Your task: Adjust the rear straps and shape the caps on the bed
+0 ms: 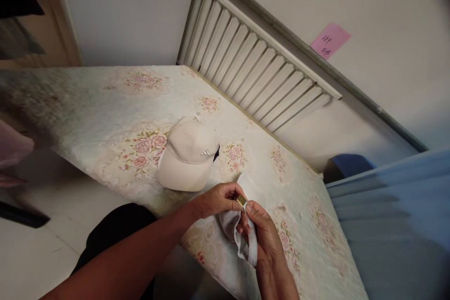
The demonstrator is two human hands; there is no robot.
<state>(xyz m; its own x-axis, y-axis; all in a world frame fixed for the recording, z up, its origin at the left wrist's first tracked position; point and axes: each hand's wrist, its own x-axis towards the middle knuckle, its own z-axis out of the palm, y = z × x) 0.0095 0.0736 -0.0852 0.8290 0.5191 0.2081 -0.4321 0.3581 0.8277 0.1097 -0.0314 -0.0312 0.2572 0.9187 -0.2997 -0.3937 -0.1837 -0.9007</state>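
Left hand point(214, 201), right hand point(262, 232) grip one white cap point(229, 223) — probably — one beige cap point(188, 154) nearby.

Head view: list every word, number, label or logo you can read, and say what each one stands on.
No text can be quoted as it reads.
On the pink sticky note on the wall: two lines of handwriting, too blurred to read.
On the beige cap on the mattress: a small metal emblem, no letters legible.
On the gold buckle of the white cap held by the left hand and right hand: no marking readable.
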